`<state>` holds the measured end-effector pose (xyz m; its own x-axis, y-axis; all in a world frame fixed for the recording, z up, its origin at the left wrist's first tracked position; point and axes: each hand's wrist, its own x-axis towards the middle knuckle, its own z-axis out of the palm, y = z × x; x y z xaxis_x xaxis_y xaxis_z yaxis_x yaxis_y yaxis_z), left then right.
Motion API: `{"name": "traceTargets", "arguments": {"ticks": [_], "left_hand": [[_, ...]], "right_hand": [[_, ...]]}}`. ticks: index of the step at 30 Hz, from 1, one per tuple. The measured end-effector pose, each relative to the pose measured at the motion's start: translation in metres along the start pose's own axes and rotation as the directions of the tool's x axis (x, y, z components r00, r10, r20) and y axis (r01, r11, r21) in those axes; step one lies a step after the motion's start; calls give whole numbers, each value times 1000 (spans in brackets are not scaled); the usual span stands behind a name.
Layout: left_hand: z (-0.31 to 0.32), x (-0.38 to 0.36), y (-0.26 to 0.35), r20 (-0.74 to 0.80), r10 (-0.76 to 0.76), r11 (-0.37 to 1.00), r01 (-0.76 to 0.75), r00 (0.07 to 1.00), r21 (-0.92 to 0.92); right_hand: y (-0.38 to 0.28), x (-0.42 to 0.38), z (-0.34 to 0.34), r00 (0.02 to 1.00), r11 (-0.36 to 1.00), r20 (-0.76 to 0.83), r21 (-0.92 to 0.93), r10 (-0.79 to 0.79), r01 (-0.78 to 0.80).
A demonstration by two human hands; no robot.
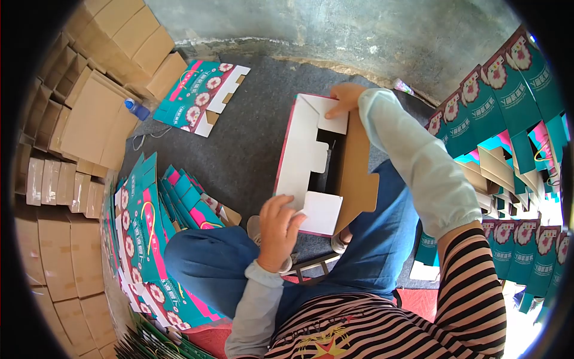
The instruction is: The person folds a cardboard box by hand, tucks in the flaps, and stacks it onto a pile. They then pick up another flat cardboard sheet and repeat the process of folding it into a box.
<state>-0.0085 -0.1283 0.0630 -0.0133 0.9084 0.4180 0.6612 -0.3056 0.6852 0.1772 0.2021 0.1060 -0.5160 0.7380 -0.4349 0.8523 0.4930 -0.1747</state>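
Observation:
A partly folded carton, white on its flaps and brown inside, stands between my knees with its open side facing up. My right hand grips its far end, thumb on a white flap and fingers over the edge. At the near left corner, my left hand touches the white panel with fingers apart, not wrapped round anything. A dark gap shows between the flaps and the brown wall.
A flat printed carton lies on the dark floor mat, near a blue bottle. Printed cartons are piled at left, brown boxes behind them. Teal cartons are stacked at right. A grey wall stands ahead.

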Motion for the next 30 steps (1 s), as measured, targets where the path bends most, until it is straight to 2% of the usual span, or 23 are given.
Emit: {"name": "traceTargets", "arguments": {"ticks": [2, 4, 5, 8, 9, 11, 13, 16, 17, 20, 23, 26, 29, 30], "left_hand": [[-19, 16, -7, 52, 35, 998, -37, 998, 49], [-37, 40, -9, 36, 72, 992, -76, 997, 106], [-41, 53, -13, 37, 93, 986, -98, 995, 135], [-16, 74, -39, 142, 186, 920, -223, 972, 323], [-2, 67, -55, 120, 188, 899, -220, 975, 379], [5, 59, -58, -63, 227, 846, -165, 972, 507], [1, 57, -50, -168, 297, 794, -145, 940, 591], [-3, 50, -50, -113, 14, 816, 54, 993, 575], [-6, 44, -53, -57, -92, 851, 108, 994, 515], [-25, 13, -37, 28, -260, 926, 241, 965, 290], [-35, -22, -14, 1, -155, 973, 152, 988, 172], [-38, -33, 14, 158, -152, 962, 110, 976, 250], [-27, -28, 19, 154, -151, 933, 89, 976, 350], [-25, -27, 19, 154, -141, 915, 70, 978, 397]], "right_hand": [[8, -20, 0, 1000, 998, -20, 57, 13, -12], [13, -35, 0, 999, 992, 4, 121, 45, -45], [12, -44, -1, 983, 966, 156, 226, 93, -127], [-10, -61, 29, 993, 924, 60, 365, 102, -117], [-14, -58, 45, 998, 949, 5, 311, 62, -60], [-18, -41, 78, 994, 979, -104, 201, -25, 45], [-21, -46, 74, 988, 970, -156, 237, -10, 48], [-23, -51, 71, 982, 978, -188, 206, 18, 22], [-24, -51, 70, 981, 982, -192, 187, 24, 13], [-26, -51, 66, 986, 980, -168, 195, -2, 36], [-25, -44, 62, 996, 990, -85, 140, -8, 20], [-27, -39, 57, 1000, 983, 24, 182, 0, -5], [-29, -38, 56, 1000, 987, -1, 161, -13, 13], [-25, -40, 54, 999, 975, -6, 218, -37, 37]]}}
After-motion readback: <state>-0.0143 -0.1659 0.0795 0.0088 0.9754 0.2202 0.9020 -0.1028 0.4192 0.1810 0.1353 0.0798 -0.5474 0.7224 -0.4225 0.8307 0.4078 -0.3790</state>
